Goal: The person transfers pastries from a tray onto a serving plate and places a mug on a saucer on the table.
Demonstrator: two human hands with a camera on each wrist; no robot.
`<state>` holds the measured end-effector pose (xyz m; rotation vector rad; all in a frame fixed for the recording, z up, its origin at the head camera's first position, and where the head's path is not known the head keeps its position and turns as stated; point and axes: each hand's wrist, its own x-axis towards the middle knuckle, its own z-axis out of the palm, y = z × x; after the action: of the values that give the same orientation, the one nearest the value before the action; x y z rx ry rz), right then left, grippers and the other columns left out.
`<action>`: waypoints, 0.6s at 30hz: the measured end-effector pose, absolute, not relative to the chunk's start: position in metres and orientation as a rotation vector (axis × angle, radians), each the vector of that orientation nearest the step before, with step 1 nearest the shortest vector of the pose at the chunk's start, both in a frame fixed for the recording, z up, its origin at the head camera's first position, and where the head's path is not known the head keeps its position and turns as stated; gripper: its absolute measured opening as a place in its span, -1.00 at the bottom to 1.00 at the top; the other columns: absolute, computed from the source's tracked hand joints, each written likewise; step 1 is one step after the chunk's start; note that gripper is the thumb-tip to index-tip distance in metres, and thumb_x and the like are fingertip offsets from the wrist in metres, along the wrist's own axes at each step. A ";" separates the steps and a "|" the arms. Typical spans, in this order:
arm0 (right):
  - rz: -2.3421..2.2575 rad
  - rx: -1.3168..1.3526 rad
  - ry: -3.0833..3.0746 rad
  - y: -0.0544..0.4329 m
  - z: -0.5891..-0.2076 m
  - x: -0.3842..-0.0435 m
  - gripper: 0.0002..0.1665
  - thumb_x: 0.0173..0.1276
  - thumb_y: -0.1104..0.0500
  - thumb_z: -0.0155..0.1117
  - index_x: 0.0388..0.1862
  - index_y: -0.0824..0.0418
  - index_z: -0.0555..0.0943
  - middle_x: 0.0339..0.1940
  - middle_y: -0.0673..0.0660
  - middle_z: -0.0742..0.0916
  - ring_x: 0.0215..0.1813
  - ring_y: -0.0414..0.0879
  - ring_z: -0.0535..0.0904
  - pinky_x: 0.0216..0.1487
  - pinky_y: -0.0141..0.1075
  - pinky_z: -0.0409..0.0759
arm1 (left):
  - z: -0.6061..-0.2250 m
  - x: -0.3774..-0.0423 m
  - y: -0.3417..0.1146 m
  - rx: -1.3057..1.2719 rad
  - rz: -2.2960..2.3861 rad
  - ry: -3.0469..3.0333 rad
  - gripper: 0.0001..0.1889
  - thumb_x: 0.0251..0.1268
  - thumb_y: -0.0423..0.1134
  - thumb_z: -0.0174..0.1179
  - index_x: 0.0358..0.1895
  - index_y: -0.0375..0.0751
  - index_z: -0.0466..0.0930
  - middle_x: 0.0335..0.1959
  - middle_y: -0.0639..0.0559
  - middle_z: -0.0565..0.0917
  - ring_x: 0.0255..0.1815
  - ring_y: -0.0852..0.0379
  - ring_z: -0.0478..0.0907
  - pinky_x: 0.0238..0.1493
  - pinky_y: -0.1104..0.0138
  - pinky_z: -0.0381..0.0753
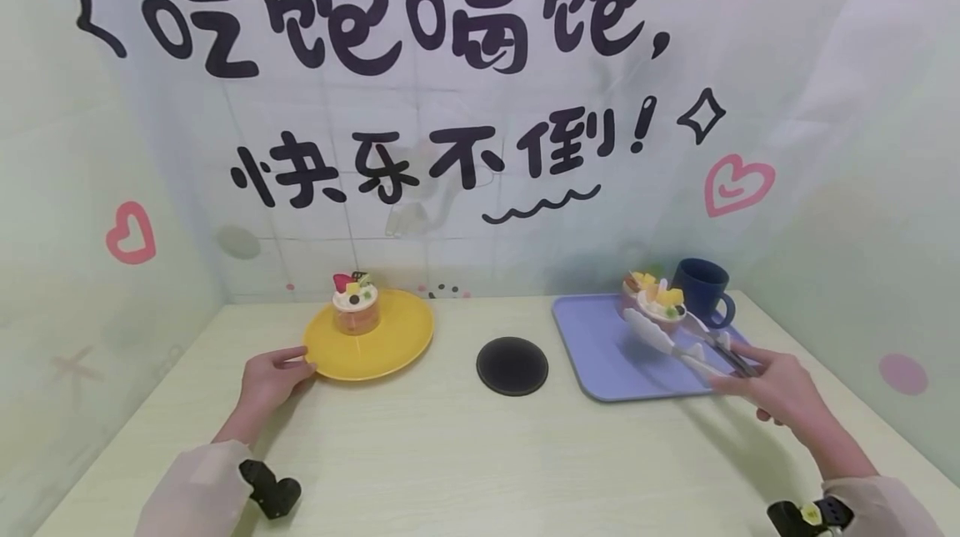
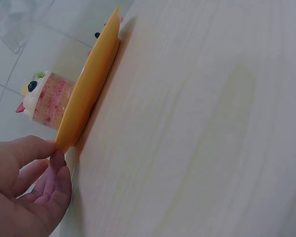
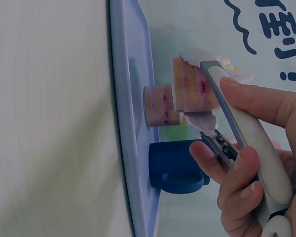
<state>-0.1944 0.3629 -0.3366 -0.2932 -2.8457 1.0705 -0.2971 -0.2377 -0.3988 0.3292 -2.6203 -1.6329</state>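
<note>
On the left, my left hand (image 1: 273,378) pinches the near rim of a yellow plate (image 1: 405,337) between thumb and fingers. A small layered cup cake topped with cream and fruit (image 1: 357,318) stands upright on that plate. My right hand (image 1: 780,391) holds white-tipped tongs (image 3: 249,123), thumb on one handle and fingers round the other. Between the tong tips is a second fruit-topped cup cake (image 3: 190,86), raised off the blue tray (image 1: 607,378). Behind it, a third cup cake (image 3: 160,106) stands on the tray, partly hidden in the head view.
A dark blue mug (image 1: 701,291) stands at the tray's back right, close to the tongs. Between plate and tray lies a round black coaster (image 1: 512,366). Printed cloth walls (image 1: 450,253) border the table at the back and both sides.
</note>
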 end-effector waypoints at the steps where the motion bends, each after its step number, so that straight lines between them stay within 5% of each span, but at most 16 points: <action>1: 1.073 -0.290 -2.845 0.362 -0.336 -0.195 0.07 0.01 -0.11 0.40 0.35 0.40 0.16 -0.70 0.01 0.47 -0.75 -0.12 0.38 -0.72 -0.31 0.35 | -0.399 -0.297 -0.237 0.335 -1.632 -2.622 -0.46 0.16 -0.31 0.17 0.17 -0.55 0.32 -0.17 -0.33 0.62 -0.43 0.26 0.56 -0.46 0.49 0.52; 18: 1.088 -0.269 -2.831 0.350 -0.335 -0.204 0.04 0.00 -0.08 0.42 0.32 0.42 0.20 -0.58 0.03 0.63 -0.75 -0.11 0.37 -0.73 -0.30 0.35 | -0.399 -0.296 -0.237 0.344 -1.656 -2.622 -0.46 0.18 -0.30 0.16 0.18 -0.54 0.30 -0.13 -0.35 0.60 -0.40 0.25 0.57 -0.43 0.48 0.53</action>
<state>-0.2044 0.3500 -0.3354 -0.2693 -2.8313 1.0879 -0.2958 -0.2366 -0.3987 0.3441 -2.6217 -1.6560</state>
